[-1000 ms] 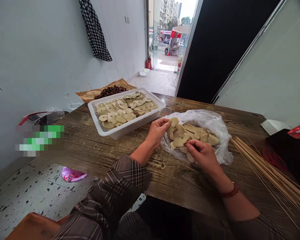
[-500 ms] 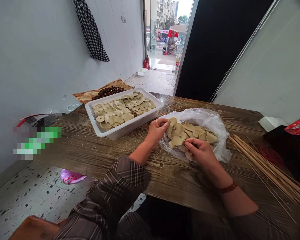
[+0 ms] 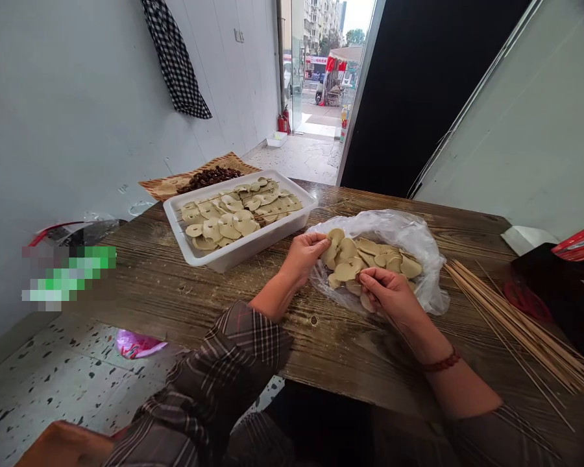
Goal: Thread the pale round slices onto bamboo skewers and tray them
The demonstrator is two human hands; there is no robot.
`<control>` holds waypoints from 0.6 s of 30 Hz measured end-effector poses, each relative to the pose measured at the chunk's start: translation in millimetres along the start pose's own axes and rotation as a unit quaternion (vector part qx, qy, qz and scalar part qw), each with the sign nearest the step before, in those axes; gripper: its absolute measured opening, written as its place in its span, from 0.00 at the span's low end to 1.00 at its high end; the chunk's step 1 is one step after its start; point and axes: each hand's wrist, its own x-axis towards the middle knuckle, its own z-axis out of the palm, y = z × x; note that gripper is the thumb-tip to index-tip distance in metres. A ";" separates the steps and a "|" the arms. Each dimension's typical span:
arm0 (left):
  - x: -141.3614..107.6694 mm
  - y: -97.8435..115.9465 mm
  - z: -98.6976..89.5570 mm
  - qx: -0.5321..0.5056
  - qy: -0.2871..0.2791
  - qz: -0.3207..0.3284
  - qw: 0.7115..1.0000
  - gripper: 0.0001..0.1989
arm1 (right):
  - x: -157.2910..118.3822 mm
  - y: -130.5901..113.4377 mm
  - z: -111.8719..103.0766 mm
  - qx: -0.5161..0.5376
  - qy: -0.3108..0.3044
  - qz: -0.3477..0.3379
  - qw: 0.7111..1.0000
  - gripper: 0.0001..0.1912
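Note:
My left hand [image 3: 305, 256] pinches the edge of a thin, round beige slice [image 3: 333, 250] between thumb and fingertips. To its right, my right hand [image 3: 389, 292] is closed, fingertips against the slices; a thin bamboo skewer [image 3: 394, 326] seems to run back under its palm, mostly hidden. Both hands are over an open clear plastic bag [image 3: 425, 253] with more loose beige slices [image 3: 389, 256] inside. Left of the bag stands a white plastic tray [image 3: 202, 258] holding rows of similar slices [image 3: 228, 224] threaded on skewers.
Loose bamboo skewers [image 3: 520, 331] lie at the right of the wooden table [image 3: 175, 298]. Behind the tray is a patterned paper sheet [image 3: 163, 187] with dark brown pieces [image 3: 209, 178]. A dark box with red packets [image 3: 581, 243] stands at the right edge.
Both hands stay almost in place, with only a very slight shift of the fingers at the slices. The whole view has drifted slightly.

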 end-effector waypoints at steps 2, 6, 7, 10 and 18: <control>-0.2 0.0 0.7 0.005 -0.011 0.000 1.000 0.15 | 0.8 0.3 0.2 0.005 0.002 0.003 1.000 0.24; -0.6 1.2 1.7 0.009 -0.017 0.017 1.000 0.16 | 0.4 -3.0 1.5 0.041 0.001 0.022 0.999 0.24; -0.7 1.5 1.8 0.008 -0.017 0.018 1.000 0.17 | -0.1 -4.7 1.9 0.057 -0.001 0.028 0.998 0.23; -1.7 1.3 2.3 -0.002 -0.040 0.004 0.999 0.20 | -2.1 -10.2 2.8 0.104 -0.004 0.045 0.994 0.23; -6.3 4.3 4.9 -0.057 -0.055 -0.032 0.996 0.21 | -4.2 -15.4 2.1 0.125 -0.019 0.063 0.990 0.22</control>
